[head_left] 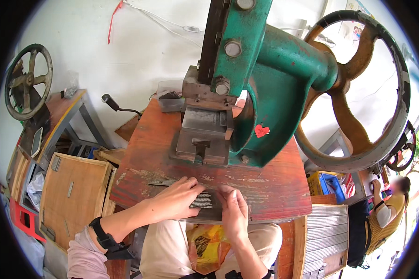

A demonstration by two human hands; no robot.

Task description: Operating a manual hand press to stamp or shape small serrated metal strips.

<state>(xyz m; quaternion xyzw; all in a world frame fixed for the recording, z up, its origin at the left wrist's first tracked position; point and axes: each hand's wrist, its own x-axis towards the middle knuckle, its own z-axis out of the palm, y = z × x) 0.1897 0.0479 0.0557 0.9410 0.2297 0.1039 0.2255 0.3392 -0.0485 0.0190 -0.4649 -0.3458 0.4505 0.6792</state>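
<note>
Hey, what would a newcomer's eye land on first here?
Probably the big green press on the reddish wooden table, its large spoked wheel at the right. Next, the red heart on the press's body. Below, near the table's front edge, the left hand holds a ridged grey stack.

A plain white wall (86,46) fills the upper left and upper middle, hung with a pale cable (165,19) and a thin red ribbon (112,23). A reddish-brown wooden worktop (146,139), its paint worn pale in patches, spans the middle. At left stands a grey-framed bench (92,121), with a shallow wooden tray (86,204) and a red plastic crate (22,218) below it. A blue bin (329,185) sits right of the worktop. Bright light and greenery (418,142) show at the far right edge.
</note>
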